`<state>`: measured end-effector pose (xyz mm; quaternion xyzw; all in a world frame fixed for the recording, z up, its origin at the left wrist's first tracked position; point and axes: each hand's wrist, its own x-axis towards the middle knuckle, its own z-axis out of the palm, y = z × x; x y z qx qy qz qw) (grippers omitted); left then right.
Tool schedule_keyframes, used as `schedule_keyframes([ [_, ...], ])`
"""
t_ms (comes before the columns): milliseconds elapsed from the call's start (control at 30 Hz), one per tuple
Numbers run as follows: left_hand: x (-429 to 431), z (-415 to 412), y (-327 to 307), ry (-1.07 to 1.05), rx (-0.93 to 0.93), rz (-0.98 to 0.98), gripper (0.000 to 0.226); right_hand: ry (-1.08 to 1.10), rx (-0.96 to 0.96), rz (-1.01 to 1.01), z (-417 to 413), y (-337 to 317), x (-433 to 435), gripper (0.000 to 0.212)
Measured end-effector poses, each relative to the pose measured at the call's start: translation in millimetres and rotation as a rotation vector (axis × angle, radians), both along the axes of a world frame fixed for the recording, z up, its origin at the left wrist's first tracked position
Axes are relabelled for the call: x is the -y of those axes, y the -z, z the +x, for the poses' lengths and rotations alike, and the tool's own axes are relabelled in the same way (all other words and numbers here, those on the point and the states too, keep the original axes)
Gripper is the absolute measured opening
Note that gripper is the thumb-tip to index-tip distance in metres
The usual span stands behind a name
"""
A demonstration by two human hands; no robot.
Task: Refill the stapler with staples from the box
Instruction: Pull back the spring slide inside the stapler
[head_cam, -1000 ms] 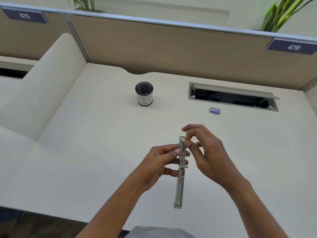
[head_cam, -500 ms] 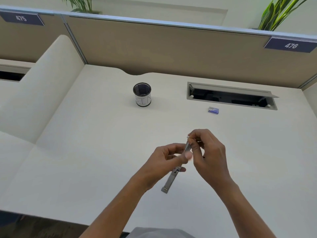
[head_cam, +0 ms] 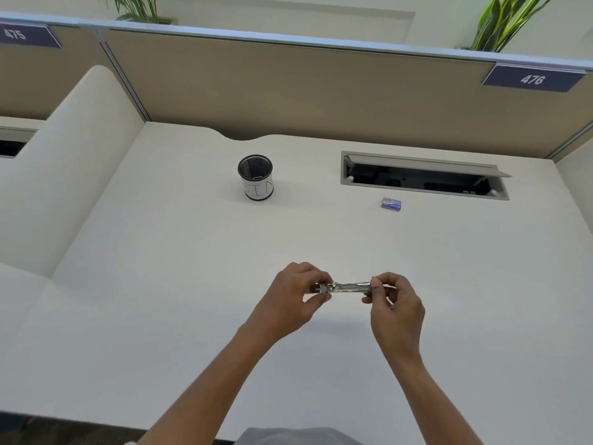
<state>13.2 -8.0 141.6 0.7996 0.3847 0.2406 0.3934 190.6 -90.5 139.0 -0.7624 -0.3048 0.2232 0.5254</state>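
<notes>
stapler ends hidden in hands, staple box print too small

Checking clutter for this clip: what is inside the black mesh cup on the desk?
The mesh cup looks empty: only dark mesh shows through its open top, nothing sticking out. Its bottom is hidden by the near wall and a white paper label, so something small lying there cannot be excluded.

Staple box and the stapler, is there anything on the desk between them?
No. In the head view only bare desk lies between the staple box and the stapler, held at its ends by both hands.
</notes>
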Motion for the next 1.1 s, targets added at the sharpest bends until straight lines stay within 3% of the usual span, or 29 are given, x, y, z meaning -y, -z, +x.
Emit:
schedule_keyframes([
  [167,-9.4,7.2,34.1,0.054,-0.159,0.134,0.017,-0.017,-0.053,-0.108,0.0,40.9,-0.6,0.008],
  [367,-15.2,11.4,77.0,0.088,-0.219,0.085,0.017,-0.109,-0.005,-0.227,8.2,78.2,-11.1,0.012],
  [633,-22.2,14.1,107.1,0.022,-0.231,0.09,0.014,-0.328,0.163,-0.333,25.8,100.5,-16.6,0.025],
  [800,-24.8,15.0,114.1,-0.006,-0.246,0.086,0.015,-0.427,0.261,-0.339,30.3,100.2,-22.6,0.018],
  [933,-30.8,13.8,118.3,0.02,-0.287,0.075,0.023,-0.441,0.321,-0.292,32.0,93.9,-36.3,0.014],
  [1100,-41.3,2.6,115.9,0.027,-0.237,-0.01,0.057,-0.373,0.223,-0.233,32.1,72.0,-69.9,0.011],
])
